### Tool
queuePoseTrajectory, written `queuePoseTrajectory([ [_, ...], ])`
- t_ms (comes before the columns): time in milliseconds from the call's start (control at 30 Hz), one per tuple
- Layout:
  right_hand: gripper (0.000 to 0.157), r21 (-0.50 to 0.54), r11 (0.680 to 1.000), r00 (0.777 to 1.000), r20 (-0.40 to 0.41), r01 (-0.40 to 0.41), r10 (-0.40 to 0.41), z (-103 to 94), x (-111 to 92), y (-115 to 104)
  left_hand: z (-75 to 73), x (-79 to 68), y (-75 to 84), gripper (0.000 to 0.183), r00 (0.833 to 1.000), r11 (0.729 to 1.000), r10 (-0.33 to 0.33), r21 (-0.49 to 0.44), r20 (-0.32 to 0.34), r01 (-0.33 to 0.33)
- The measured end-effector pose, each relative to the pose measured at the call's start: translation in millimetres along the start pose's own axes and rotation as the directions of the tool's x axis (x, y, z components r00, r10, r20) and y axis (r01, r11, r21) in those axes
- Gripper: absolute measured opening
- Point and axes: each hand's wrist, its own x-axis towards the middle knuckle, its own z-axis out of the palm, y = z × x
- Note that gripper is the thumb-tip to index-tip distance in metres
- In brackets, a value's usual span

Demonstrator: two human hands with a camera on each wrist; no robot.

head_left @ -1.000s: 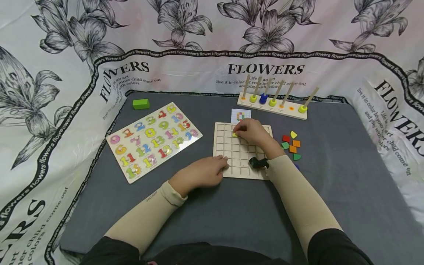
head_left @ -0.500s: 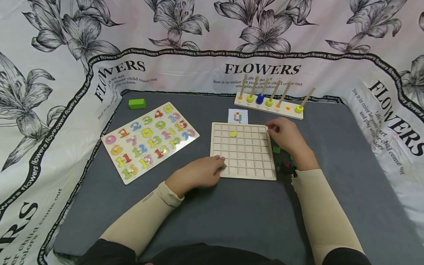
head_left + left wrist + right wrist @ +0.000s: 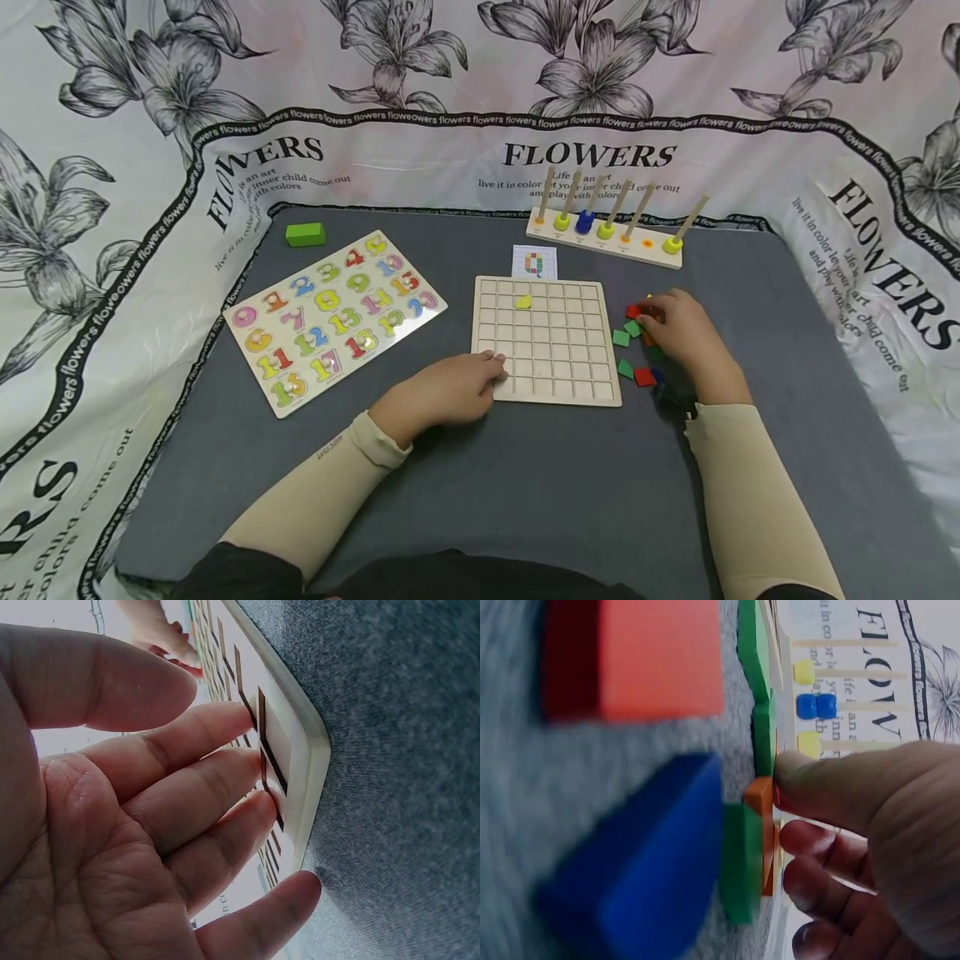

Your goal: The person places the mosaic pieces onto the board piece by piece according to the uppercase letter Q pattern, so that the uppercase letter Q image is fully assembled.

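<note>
A wooden grid board (image 3: 544, 342) lies before me, with one yellow piece (image 3: 523, 302) in an upper-left cell. My left hand (image 3: 438, 396) rests its relaxed fingertips on the board's near left corner, its thumb held apart in the left wrist view. Right of the board, my right hand (image 3: 686, 333) pinches a red block (image 3: 634, 311) among the loose pieces; in the right wrist view only a red sliver shows by the thumb. Close by are green pieces (image 3: 621, 337), another red block (image 3: 643, 377), and, in the right wrist view, a blue block (image 3: 645, 862) and an orange one (image 3: 759, 793).
A small pattern card (image 3: 534, 262) touches the board's far edge. Behind it stands a peg rack (image 3: 637, 247) with yellow and blue rings. To the left lie a number puzzle board (image 3: 337, 321) and a green block (image 3: 305, 234). Flower-printed cloth surrounds the grey tabletop.
My right hand has left the yellow piece on the board and moved right to the loose pieces, where it takes hold of a red block. The left hand stays at the board's corner.
</note>
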Motion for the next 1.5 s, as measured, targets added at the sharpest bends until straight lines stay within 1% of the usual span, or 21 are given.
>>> queuePoseTrajectory([
  [233,0.038,0.001,1.000,1.000,0.006,-0.003,0.003,1.1,4,-4,0.4,0.2,-1.8,0.047,1.000,1.000,0.004,0.004,-0.004,-0.004],
  [467,0.024,0.050,0.999,0.999,-0.036,-0.009,0.011,0.6,4,-8,0.6,1.4,-3.5,0.047,1.000,1.000,0.003,0.011,0.000,-0.003],
  [600,0.015,0.103,0.994,0.999,-0.020,-0.026,0.028,0.1,2,-11,0.9,1.2,-4.0,0.048,1.000,1.000,0.003,0.016,0.001,-0.003],
  [700,0.014,0.112,0.993,1.000,-0.018,-0.024,0.026,-1.9,1,-16,1.0,0.9,-4.3,0.049,1.000,1.000,0.005,0.016,0.005,-0.005],
  [800,0.015,0.105,0.994,0.999,-0.050,-0.001,0.006,-5.8,2,-27,1.1,0.8,-4.5,0.049,1.000,1.000,0.008,0.017,0.008,-0.008],
  [900,0.017,0.112,0.993,0.997,-0.080,0.031,-0.022,-7.8,9,-50,0.9,0.5,-5.0,0.048,1.000,1.000,0.012,0.019,0.008,-0.013],
  [933,0.017,0.120,0.992,0.997,-0.075,0.044,-0.035,-7.2,13,-59,0.7,0.4,-5.0,0.047,1.000,1.000,0.013,0.019,0.007,-0.013],
  [1033,0.019,0.146,0.986,0.996,-0.032,0.082,-0.078,1.4,29,-85,0.3,0.3,-4.3,0.047,1.000,1.000,0.014,0.018,0.001,-0.014],
  [1133,0.018,0.183,0.978,0.994,0.033,0.098,-0.105,17.7,46,-100,0.2,1.5,-2.7,0.045,1.000,1.000,0.019,0.018,-0.004,-0.019],
  [1200,0.018,0.208,0.974,0.991,0.069,0.094,-0.111,29.2,55,-103,0.5,2.3,-2.0,0.045,1.000,0.999,0.026,0.019,-0.005,-0.026],
  [1267,0.018,0.230,0.970,0.991,0.084,0.084,-0.105,37.5,60,-105,0.7,3.1,-1.7,0.045,1.000,0.999,0.031,0.016,-0.005,-0.031],
  [1367,0.017,0.246,0.966,0.991,0.086,0.078,-0.102,44.5,63,-107,1.0,3.6,-2.1,0.045,1.000,1.000,0.026,0.012,-0.006,-0.026],
  [1500,0.017,0.261,0.962,0.990,0.094,0.076,-0.104,48.8,64,-108,1.0,4.2,-4.6,0.044,1.000,1.000,0.013,0.018,-0.005,-0.013],
])
